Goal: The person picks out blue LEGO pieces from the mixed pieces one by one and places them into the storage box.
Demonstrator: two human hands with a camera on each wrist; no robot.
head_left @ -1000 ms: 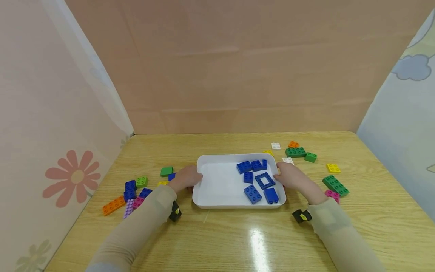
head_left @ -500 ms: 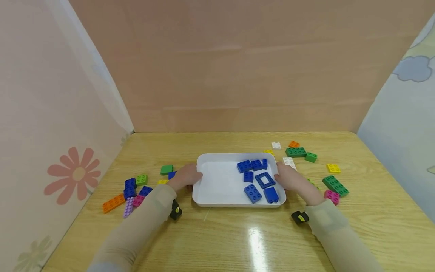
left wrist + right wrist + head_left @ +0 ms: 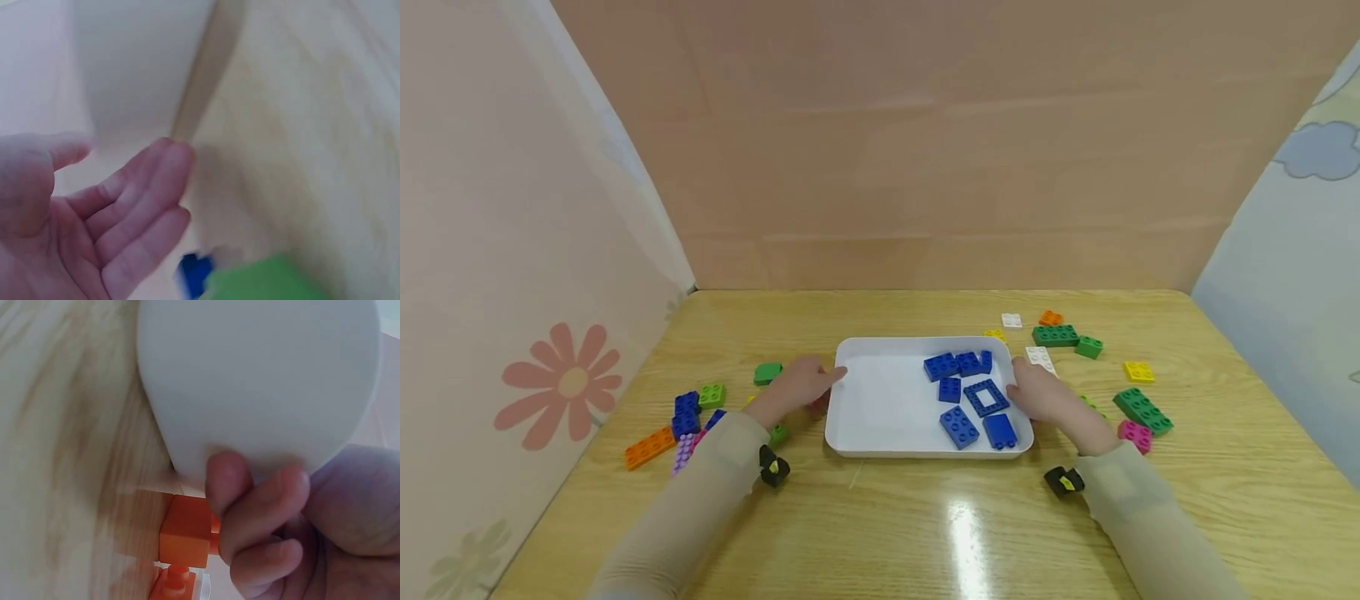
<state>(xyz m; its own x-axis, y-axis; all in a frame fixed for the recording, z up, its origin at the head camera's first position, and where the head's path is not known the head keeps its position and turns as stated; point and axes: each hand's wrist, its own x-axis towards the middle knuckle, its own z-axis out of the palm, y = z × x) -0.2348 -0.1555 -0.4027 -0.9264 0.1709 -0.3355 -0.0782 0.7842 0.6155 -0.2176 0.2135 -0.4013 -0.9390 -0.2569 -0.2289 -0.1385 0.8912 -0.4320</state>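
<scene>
While the right hand (image 3: 1045, 395) grips the tray (image 3: 880, 404), the left hand (image 3: 797, 385) lies loose at the other end

As the head view shows, the white tray sits mid-table, with the right hand at its three o'clock end and the left hand at nine. The blue bricks (image 3: 958, 427) inside lie between one and five o'clock. The step in hand looks like steadying or placing the tray; done well, it calls for a level hold and a slow, even touch from both ends, since the load lies towards the right hand and may slide. Outside the tray, an orange brick (image 3: 650, 449) lies well off near nine o'clock, and a long green brick (image 3: 1142, 411) near three.

In the left wrist view, the fingers are nearly straight and the thumb stands apart from them, clamped on nothing. Their tips come right up to the tray's lower edge; blur hides whether they touch. A bright green brick (image 3: 269, 282) shows at five o'clock.

In the right wrist view, the fingers curl firmly against the tray's outer wall, so this hand is clamped on it. An orange block (image 3: 185, 531) lies just beside the fingers, near six o'clock.
</scene>
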